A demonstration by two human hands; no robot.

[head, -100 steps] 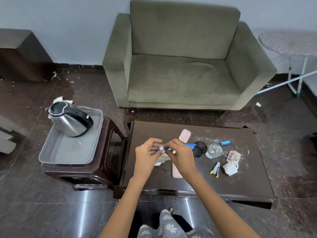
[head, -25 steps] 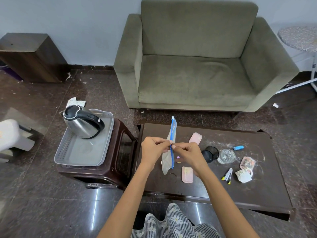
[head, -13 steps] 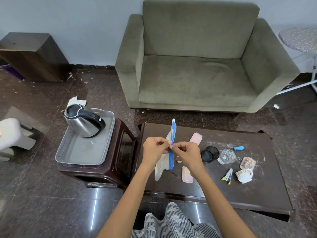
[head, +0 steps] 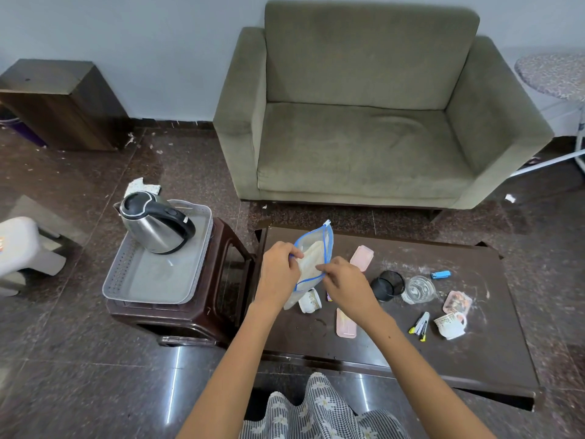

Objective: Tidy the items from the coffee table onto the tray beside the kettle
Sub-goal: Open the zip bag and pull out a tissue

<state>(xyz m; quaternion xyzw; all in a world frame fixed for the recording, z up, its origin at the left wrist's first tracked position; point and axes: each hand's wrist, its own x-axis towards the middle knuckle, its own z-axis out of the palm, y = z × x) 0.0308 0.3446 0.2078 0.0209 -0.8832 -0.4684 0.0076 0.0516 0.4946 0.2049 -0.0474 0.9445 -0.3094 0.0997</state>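
The left hand (head: 278,267) and right hand (head: 343,282) cover the zip pouch (head: 313,258)'s lower half, its pale contents stay unreadable, and the small cup (head: 310,301) just below them shows only partly.

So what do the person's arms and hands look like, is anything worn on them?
Both forearms are bare, with no sleeves in view. The left hand and right hand wear no gloves; no rings, watch or bracelets are visible. Below, a black-and-white checked garment with daisy prints shows.
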